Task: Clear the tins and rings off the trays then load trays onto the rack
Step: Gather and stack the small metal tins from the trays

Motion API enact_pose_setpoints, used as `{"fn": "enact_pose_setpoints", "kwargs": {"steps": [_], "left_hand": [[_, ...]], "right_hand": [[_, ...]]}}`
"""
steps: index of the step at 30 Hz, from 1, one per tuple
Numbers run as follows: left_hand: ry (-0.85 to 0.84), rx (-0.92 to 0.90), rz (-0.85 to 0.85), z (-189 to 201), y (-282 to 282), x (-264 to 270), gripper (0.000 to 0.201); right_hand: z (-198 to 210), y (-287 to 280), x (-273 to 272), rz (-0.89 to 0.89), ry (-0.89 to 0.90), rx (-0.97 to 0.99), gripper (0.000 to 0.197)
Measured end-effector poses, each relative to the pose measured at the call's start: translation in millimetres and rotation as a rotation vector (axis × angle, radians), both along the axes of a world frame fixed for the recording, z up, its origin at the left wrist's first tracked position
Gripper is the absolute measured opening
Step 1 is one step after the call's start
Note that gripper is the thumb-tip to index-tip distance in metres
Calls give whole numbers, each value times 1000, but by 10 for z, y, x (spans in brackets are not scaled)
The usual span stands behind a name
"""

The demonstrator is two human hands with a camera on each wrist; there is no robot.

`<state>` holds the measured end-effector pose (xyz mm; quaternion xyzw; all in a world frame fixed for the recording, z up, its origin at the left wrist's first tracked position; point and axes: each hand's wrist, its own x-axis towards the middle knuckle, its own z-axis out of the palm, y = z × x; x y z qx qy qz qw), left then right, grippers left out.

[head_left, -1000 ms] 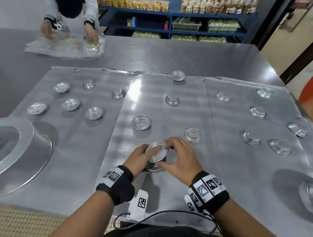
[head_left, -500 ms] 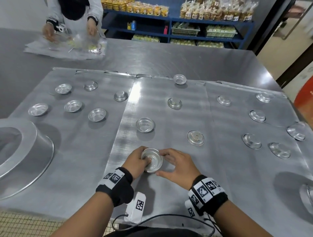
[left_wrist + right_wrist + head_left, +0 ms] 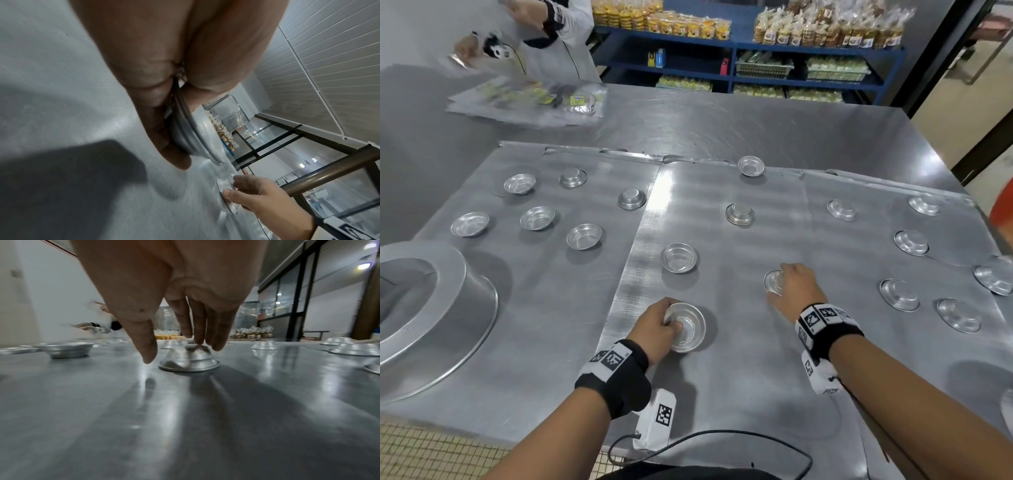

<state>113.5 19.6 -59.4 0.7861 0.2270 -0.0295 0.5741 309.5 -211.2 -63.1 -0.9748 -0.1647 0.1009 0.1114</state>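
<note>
Many small tins sit spread over three flat trays [image 3: 722, 377] in the head view, some cup-up, some flipped. The left hand [image 3: 657, 325] grips a little stack of tins [image 3: 686, 329] near the front of the middle tray, likely so more can be dropped in. The right hand [image 3: 791, 287] is over a flipped tin [image 3: 772, 282]. From the left wrist, finger and thumb pinch the stack's rims [image 3: 185, 123]. From the right wrist, loose fingers [image 3: 197, 331] touch the tin's top [image 3: 189, 359], thumb wide, not yet gripping.
</note>
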Motion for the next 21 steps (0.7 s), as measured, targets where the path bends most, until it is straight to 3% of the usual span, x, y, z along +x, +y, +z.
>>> {"fn": "enact_pose_setpoints", "kwargs": {"steps": [4,11,16,21], "left_hand": [[-13,-21,11,24,-11,-12,28],[-46,-74,34,1,-16,-72,29],[-53,-79,75,-48,20,-79,34],[-26,-151,156,-116,52,-78,30]], "right_hand": [[-39,-24,124,-75,64,-55,65],[77,65,22,-76,25,58,61],[299,283,-301,-78,42,337,65],[447,532,-747,79,75,642,70]]}}
